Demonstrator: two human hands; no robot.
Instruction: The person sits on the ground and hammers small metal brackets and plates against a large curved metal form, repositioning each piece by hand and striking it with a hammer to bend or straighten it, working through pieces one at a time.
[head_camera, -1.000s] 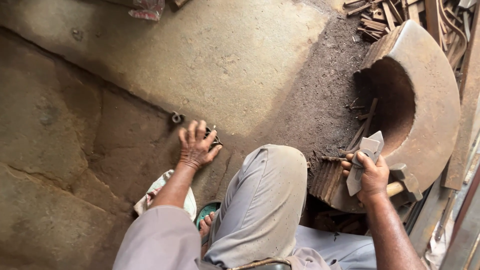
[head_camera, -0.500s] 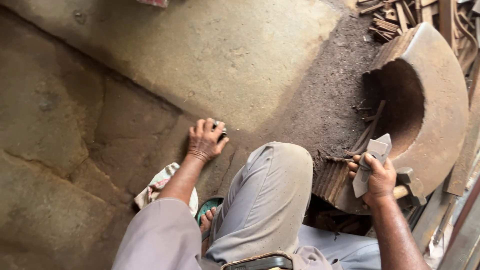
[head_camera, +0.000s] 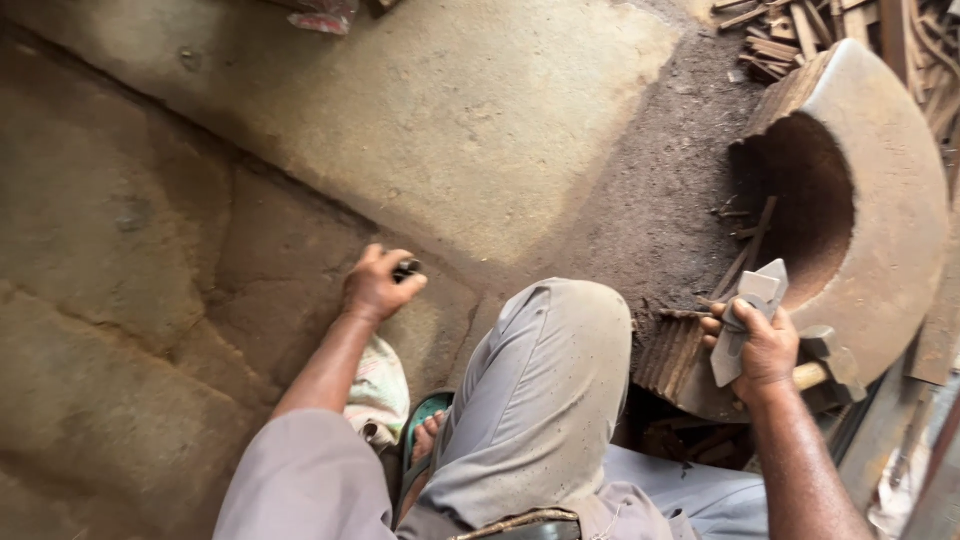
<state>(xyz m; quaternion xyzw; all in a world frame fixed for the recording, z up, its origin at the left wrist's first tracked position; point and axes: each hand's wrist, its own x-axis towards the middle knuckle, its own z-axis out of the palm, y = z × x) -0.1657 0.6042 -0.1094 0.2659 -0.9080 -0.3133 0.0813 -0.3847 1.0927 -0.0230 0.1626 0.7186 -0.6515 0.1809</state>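
My left hand (head_camera: 375, 285) pinches a small dark piece (head_camera: 406, 268) off the floor (head_camera: 200, 200). My right hand (head_camera: 765, 345) clenches a grey metal wedge (head_camera: 745, 320) upright, ready at the block (head_camera: 880, 200).

Pretty soft, even daylight here, nothing harsh, so you get no hard-edged shadows on the concrete floor (head_camera: 480, 130). The top middle of that floor is the brightest patch and looks a bit washed out. It gets dim inside the hollow of the curved metal block (head_camera: 880, 200), and the gap under your knee is nearly black. Your left hand (head_camera: 375, 285) is a little smeared with motion blur, and the whole frame is soft, with fine detail mushy. The scrap pile (head_camera: 790, 35) at the top right edge looks stretched.
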